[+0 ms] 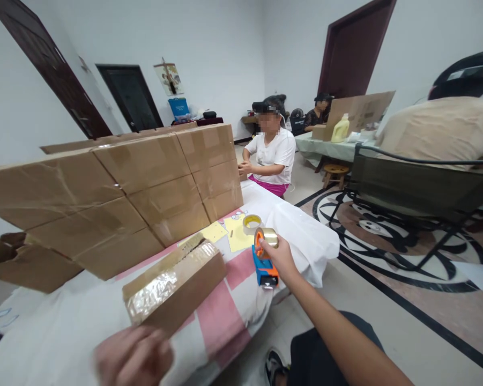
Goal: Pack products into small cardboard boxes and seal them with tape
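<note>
On the far left I see a stack of cardboard boxes. Near left, my left hand is blurred, with the fingers curled; I cannot tell if it holds anything, or if it touches the carton behind it. This long carton lies on the table, shiny tape over its top, a dark ragged gap toward its far end. More to the right rests a spare tape roll. Nearer is a blue and orange dispenser, just below the brown tape roll, which my right hand grips; whether the two are joined, I cannot tell.

I judge the step in hand is handling the tape. The next move calls for a firm right grip and a steadied carton.
</note>
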Motion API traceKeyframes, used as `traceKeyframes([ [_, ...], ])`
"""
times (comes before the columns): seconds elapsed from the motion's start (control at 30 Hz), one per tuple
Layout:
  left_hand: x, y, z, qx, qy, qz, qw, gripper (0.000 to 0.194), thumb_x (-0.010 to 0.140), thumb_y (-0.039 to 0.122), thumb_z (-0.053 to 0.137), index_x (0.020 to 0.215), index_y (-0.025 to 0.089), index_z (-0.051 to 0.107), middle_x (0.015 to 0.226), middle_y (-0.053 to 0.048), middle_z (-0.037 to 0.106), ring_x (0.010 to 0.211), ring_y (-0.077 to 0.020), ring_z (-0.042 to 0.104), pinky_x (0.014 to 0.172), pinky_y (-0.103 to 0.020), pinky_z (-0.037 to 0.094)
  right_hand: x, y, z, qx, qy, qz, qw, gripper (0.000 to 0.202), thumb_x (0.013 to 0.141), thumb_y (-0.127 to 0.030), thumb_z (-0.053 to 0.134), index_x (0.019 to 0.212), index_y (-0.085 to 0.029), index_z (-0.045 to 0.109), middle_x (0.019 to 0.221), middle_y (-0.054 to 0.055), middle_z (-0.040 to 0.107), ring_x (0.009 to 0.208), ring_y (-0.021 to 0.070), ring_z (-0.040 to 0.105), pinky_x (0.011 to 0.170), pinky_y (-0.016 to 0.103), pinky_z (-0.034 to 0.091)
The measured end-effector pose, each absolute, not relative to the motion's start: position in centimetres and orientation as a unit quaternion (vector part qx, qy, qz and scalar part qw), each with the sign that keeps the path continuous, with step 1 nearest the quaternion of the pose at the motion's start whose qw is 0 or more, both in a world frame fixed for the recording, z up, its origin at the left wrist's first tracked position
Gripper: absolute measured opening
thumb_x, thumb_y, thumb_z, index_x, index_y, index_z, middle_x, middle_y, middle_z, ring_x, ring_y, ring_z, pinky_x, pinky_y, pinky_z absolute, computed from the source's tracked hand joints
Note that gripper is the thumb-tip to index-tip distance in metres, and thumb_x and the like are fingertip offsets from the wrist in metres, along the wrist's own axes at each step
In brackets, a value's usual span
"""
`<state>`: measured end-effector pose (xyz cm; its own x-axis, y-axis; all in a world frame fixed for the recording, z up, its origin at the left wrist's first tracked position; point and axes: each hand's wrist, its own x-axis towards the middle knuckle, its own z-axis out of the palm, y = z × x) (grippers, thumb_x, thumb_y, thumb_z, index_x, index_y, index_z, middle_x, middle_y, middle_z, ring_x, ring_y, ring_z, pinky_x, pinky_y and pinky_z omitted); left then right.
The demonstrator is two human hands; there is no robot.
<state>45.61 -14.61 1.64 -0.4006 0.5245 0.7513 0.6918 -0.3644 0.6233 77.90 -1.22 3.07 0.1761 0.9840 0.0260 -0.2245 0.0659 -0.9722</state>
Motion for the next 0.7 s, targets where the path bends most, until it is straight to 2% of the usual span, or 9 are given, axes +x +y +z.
traceKeyframes([
  [0.07, 51.0, -14.0, 2.1, -0.650, -0.484, -0.580, 0.088, 0.021, 0.069, 0.034, 0.075, 0.081, 0.026, 0.060, 0.080, -0.005, 0.063, 0.078, -0.0233, 0.060, 0.075, -0.039, 0.048, 77.7, -1.4, 3.3, -0.438, -0.408, 0.510, 0.618, 0.046, 0.069, -0.046, 0.082, 0.096, -0.015, 0.063, 0.078, 0.008, 0.077, 0.069, 0.0231, 0.074, 0.061, 0.031, 0.059],
  [0.1, 53.8, -13.1, 2.5, -0.710, -0.472, -0.521, 0.050, 0.014, 0.079, 0.030, 0.068, 0.092, 0.026, 0.064, 0.085, -0.006, 0.065, 0.081, -0.0224, 0.062, 0.076, -0.037, 0.049, 77.6, -1.5, 3.4, -0.414, -0.411, 0.523, 0.621, 0.048, 0.069, -0.047, 0.082, 0.099, -0.015, 0.062, 0.084, 0.010, 0.078, 0.074, 0.0240, 0.075, 0.065, 0.032, 0.060],
  [0.13, 56.4, -11.9, 3.0, -0.742, -0.489, -0.460, -0.004, 0.017, 0.087, 0.030, 0.062, 0.103, 0.025, 0.065, 0.094, -0.007, 0.067, 0.091, -0.0230, 0.063, 0.082, -0.037, 0.050, 77.5, -1.5, 3.4, -0.386, -0.416, 0.538, 0.623, 0.050, 0.069, -0.047, 0.082, 0.103, -0.016, 0.062, 0.092, 0.012, 0.079, 0.079, 0.0248, 0.076, 0.070, 0.034, 0.061],
  [0.23, 61.3, -7.9, 3.8, -0.714, -0.564, -0.382, -0.163, 0.034, 0.089, 0.045, 0.062, 0.116, 0.026, 0.067, 0.112, -0.010, 0.063, 0.111, -0.0288, 0.057, 0.099, -0.045, 0.045, 77.1, -1.8, 3.7, -0.306, -0.435, 0.568, 0.628, 0.055, 0.072, -0.045, 0.082, 0.116, -0.018, 0.063, 0.115, 0.013, 0.076, 0.096, 0.0267, 0.076, 0.088, 0.039, 0.060],
  [0.33, 62.4, -5.4, 2.9, -0.686, -0.554, -0.383, -0.275, 0.032, 0.089, 0.046, 0.059, 0.107, 0.023, 0.071, 0.107, -0.009, 0.062, 0.110, -0.0277, 0.057, 0.105, -0.046, 0.042, 77.0, -2.1, 3.7, -0.268, -0.439, 0.583, 0.628, 0.054, 0.075, -0.042, 0.081, 0.120, -0.019, 0.063, 0.124, 0.013, 0.072, 0.107, 0.0292, 0.073, 0.095, 0.043, 0.058],
  [0.47, 62.2, -4.4, 1.2, -0.670, -0.531, -0.416, -0.311, 0.026, 0.081, 0.043, 0.063, 0.089, 0.022, 0.075, 0.099, -0.008, 0.060, 0.102, -0.0255, 0.059, 0.101, -0.044, 0.045, 77.2, -2.4, 3.5, -0.264, -0.450, 0.580, 0.625, 0.052, 0.077, -0.043, 0.081, 0.121, -0.020, 0.065, 0.122, 0.013, 0.073, 0.110, 0.0305, 0.071, 0.099, 0.047, 0.056],
  [0.57, 62.6, -4.1, 0.8, -0.641, -0.518, -0.461, -0.329, 0.032, 0.077, 0.049, 0.063, 0.076, 0.019, 0.074, 0.098, -0.010, 0.059, 0.099, -0.0254, 0.061, 0.093, -0.041, 0.049, 77.4, -2.3, 3.2, -0.283, -0.470, 0.546, 0.634, 0.046, 0.079, -0.046, 0.078, 0.116, -0.020, 0.069, 0.119, 0.013, 0.074, 0.111, 0.0295, 0.070, 0.102, 0.046, 0.053],
  [0.63, 62.9, -3.9, 0.8, -0.623, -0.504, -0.490, -0.344, 0.038, 0.078, 0.054, 0.061, 0.071, 0.019, 0.071, 0.096, -0.010, 0.061, 0.093, -0.0237, 0.062, 0.083, -0.036, 0.051, 77.6, -2.0, 3.1, -0.295, -0.500, 0.537, 0.612, 0.044, 0.077, -0.049, 0.078, 0.108, -0.019, 0.072, 0.112, 0.013, 0.076, 0.105, 0.0291, 0.072, 0.098, 0.045, 0.055],
  [0.7, 63.1, -3.8, 0.9, -0.606, -0.495, -0.511, -0.357, 0.044, 0.079, 0.059, 0.059, 0.063, 0.018, 0.065, 0.085, -0.008, 0.062, 0.080, -0.0208, 0.061, 0.074, -0.033, 0.050, 77.7, -1.8, 3.2, -0.302, -0.539, 0.540, 0.572, 0.042, 0.073, -0.049, 0.080, 0.102, -0.018, 0.073, 0.104, 0.013, 0.077, 0.095, 0.0277, 0.074, 0.091, 0.043, 0.057],
])
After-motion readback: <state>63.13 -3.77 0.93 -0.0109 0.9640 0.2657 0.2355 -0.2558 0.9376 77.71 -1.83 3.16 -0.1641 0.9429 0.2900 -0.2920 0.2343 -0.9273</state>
